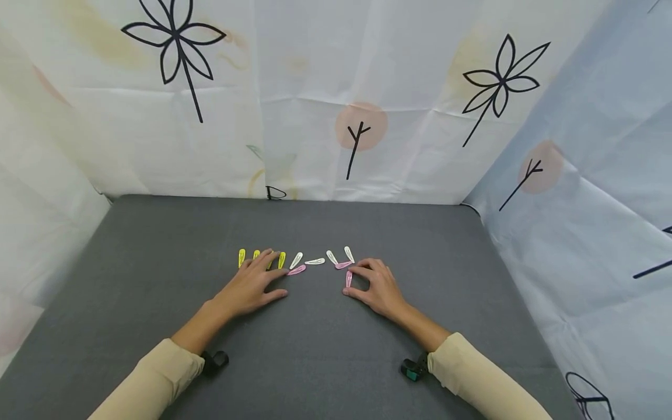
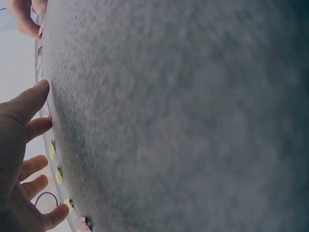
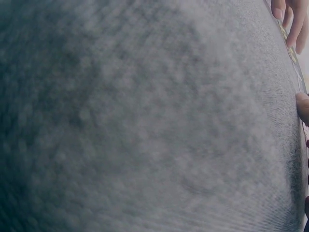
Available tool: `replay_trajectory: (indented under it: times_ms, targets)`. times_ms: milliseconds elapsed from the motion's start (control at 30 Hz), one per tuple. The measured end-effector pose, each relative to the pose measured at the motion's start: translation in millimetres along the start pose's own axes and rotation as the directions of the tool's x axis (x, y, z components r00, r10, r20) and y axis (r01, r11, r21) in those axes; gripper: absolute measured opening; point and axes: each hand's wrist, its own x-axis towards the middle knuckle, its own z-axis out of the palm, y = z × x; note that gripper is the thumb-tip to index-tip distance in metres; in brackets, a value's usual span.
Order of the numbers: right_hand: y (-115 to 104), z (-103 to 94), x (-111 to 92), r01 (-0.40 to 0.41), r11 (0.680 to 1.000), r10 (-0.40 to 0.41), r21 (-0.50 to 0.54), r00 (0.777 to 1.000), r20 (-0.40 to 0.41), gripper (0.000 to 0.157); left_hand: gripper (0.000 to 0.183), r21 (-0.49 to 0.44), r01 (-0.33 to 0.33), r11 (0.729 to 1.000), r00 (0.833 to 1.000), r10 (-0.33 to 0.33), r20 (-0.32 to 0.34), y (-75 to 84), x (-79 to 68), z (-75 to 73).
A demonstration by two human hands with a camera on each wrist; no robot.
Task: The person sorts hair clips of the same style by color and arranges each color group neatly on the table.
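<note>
right hand (image 1: 377, 287): pinching a pink clip (image 1: 349, 279) | pink clip: sitting right — on the near side of white clips (image 1: 332, 257) | left hand (image 1: 252, 287): holding fingers wide — over yellow clips (image 1: 282, 259), left

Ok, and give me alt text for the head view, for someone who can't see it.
A person's right hand pinches a pink hair clip at a gray table, while the left hand partly covers some yellow clips. White clips and more pink clips lie nearby. Behind hangs pale fabric with plant drawings.

Scanning all three views right now, and there's no text, label, brand, number or sign readable!
</note>
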Motion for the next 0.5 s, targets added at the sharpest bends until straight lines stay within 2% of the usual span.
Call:
replay_trajectory:
  times_ms: [300,500]
  targets:
    - [0,0.6,1,-0.005,1.0,0.005,0.006,1.0,0.002,0.051,0.045,-0.009,-0.016,1.0,1.0,0.015,-0.015,2.3,4.2,3.2]
    - [0,1.5,0,-0.016,1.0,0.016,0.004,1.0,0.013,0.051,0.045,-0.013,-0.006,1.0,1.0,0.006,-0.017,4.2,12.7,4.3]
